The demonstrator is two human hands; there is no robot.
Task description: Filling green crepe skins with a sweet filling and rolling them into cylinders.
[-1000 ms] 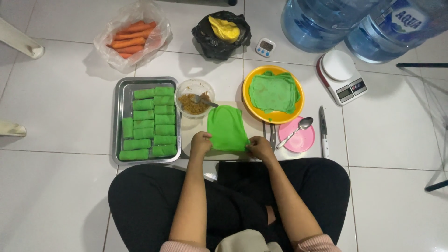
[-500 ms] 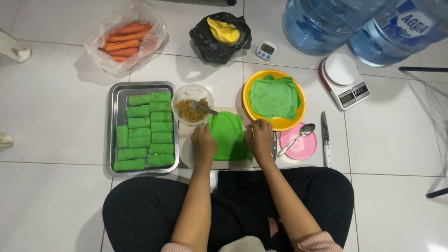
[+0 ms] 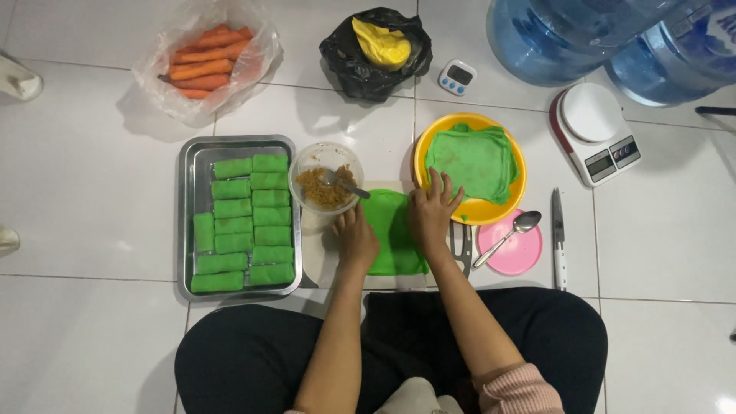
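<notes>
Two hands flat, fingers spread, on a thin soft green crepe (image 3: pixel 391 234): left hand (image 3: pixel 356 239), right hand (image 3: pixel 431 215) by the yellow plate (image 3: pixel 491 208).

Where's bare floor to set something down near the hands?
Free: tile left of the metal tray, and tile right of the knife below the scale. Crowded: around both hands, left hand, right hand, between bowl and yellow plate.
</notes>
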